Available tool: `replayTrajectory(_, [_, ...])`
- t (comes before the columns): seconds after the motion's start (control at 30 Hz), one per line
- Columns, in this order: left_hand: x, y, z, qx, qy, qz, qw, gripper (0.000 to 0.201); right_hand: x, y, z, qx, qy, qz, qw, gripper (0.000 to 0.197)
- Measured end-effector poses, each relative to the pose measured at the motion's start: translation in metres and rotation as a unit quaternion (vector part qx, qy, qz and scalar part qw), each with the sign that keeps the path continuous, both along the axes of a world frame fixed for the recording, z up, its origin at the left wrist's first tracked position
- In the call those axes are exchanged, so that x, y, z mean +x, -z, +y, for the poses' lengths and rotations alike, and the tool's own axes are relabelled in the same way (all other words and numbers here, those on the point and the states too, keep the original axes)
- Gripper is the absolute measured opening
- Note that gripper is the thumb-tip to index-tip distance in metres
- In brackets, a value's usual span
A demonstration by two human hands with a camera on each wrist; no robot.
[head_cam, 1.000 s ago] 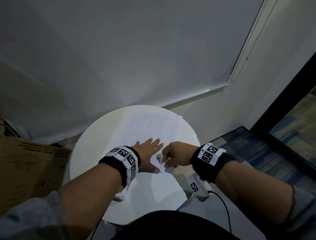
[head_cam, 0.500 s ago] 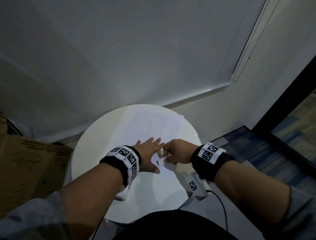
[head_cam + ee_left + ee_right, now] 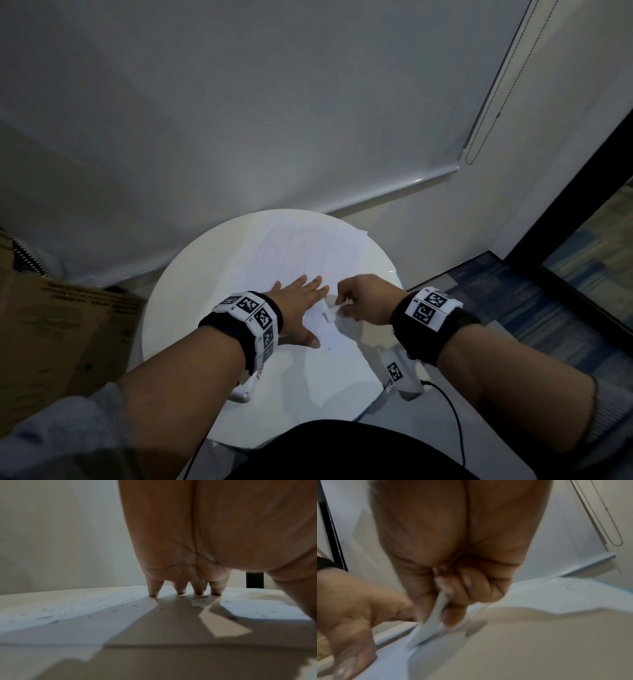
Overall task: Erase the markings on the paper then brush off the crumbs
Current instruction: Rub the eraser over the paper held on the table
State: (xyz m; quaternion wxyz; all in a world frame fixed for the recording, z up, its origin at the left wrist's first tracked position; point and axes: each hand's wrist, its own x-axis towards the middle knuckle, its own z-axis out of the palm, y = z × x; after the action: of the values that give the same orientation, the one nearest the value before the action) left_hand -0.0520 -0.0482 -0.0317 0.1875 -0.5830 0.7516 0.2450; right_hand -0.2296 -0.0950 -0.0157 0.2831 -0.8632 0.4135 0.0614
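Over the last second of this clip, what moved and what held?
The right hand, pinching the white eraser, shifted slightly away from the person along the paper, with the eraser tip working the spot beside the left thumb. No grip was taken or released. The left hand stayed flat with fingers spread, holding the paper down on the round table.
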Motion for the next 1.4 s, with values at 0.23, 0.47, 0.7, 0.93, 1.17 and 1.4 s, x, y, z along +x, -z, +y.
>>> replayTrajectory(0.23, [0.001,0.001,0.000,-0.003,0.003,-0.006,1.000,0.107,-0.003,-0.005,0.007,0.063,-0.040,0.039,0.996,0.007])
replayTrajectory(0.47, [0.001,0.002,0.001,-0.008,-0.002,-0.003,1.000,0.107,-0.003,-0.004,0.007,0.053,-0.026,0.022,0.998,0.008])
replayTrajectory(0.7, [0.001,-0.002,0.002,-0.003,-0.003,0.004,1.000,0.106,-0.008,-0.003,0.001,0.011,0.038,-0.010,0.999,0.005])
replayTrajectory(0.93, [0.002,0.001,0.000,0.003,0.001,0.003,1.000,0.107,-0.009,0.001,-0.001,0.007,0.053,-0.015,0.998,0.009])
replayTrajectory(1.17, [0.002,-0.002,0.002,0.001,0.001,0.004,1.000,0.106,-0.008,-0.003,0.001,0.034,0.010,0.022,0.999,0.011])
replayTrajectory(1.4, [0.003,0.000,0.002,-0.002,0.001,0.007,1.000,0.106,-0.010,-0.005,-0.001,0.050,-0.009,0.041,0.998,0.007])
